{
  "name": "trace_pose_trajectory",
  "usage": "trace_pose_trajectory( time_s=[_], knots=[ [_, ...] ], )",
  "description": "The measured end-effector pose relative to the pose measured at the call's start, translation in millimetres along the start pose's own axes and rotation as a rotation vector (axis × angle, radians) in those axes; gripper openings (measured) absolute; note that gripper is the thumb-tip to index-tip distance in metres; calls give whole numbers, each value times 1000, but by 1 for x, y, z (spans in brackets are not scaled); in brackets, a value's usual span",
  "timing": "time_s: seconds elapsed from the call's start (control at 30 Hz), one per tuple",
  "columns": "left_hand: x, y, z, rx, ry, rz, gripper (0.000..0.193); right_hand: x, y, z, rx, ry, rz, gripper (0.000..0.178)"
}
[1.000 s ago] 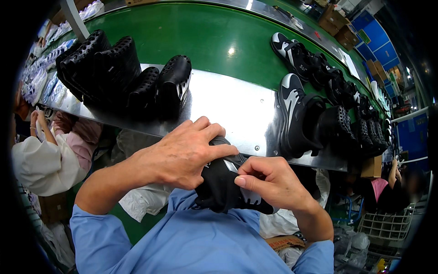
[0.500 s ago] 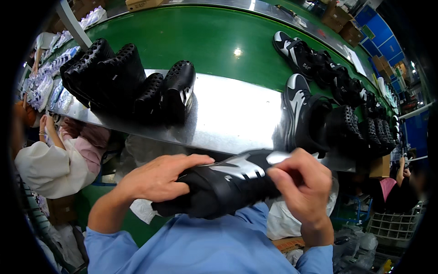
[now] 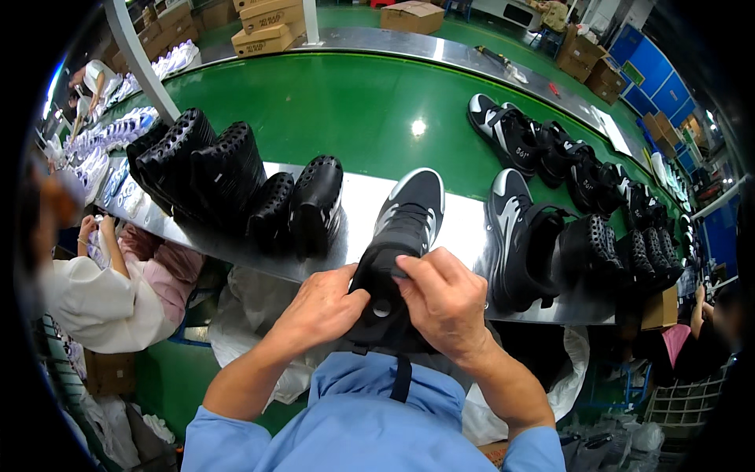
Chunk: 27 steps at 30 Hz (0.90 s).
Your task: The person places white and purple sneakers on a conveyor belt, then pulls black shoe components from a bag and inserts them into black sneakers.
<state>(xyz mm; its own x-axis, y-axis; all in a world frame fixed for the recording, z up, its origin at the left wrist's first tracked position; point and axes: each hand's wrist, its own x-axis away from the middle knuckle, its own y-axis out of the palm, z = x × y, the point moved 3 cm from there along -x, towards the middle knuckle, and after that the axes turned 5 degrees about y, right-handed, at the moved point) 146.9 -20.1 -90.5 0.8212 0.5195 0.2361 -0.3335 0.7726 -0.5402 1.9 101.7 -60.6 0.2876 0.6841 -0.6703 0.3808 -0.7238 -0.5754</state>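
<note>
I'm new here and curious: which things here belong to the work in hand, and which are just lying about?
In the work:
shoe, between left hand and right hand
probably the similar shoe to its right
probably the black holed forms

Seemingly just lying about:
stacked boxes
white sheet

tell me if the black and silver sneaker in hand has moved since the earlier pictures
Yes: against the flat, silver metal strip, the sneaker has moved forward, away from the body, its toe now pointing across it.
</note>
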Motion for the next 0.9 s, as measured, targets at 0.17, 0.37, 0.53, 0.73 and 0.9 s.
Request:
trace_pose_trajectory(
  time_s=[0.17, 0.37, 0.53, 0.73, 0.9],
  knots=[
    [-44, 11, 18, -150, 58, 67, 63, 10, 6, 26, 68, 132, 96, 25],
    [-19, 4, 102, -599, 441, 584, 37, 42, -104, 45, 216, 358, 400, 28],
    [-48, 101, 163, -445, 751, 359, 20, 84, -116, 173, -324, 1168, 280, 41],
    [-109, 119, 138, -479, 545, 448, 27, 75, -96, 113, -90, 1127, 173, 52],
    [-135, 123, 166, -466, 584, 424, 27, 66, -84, 133, -42, 1004, 221, 34]
  ],
)
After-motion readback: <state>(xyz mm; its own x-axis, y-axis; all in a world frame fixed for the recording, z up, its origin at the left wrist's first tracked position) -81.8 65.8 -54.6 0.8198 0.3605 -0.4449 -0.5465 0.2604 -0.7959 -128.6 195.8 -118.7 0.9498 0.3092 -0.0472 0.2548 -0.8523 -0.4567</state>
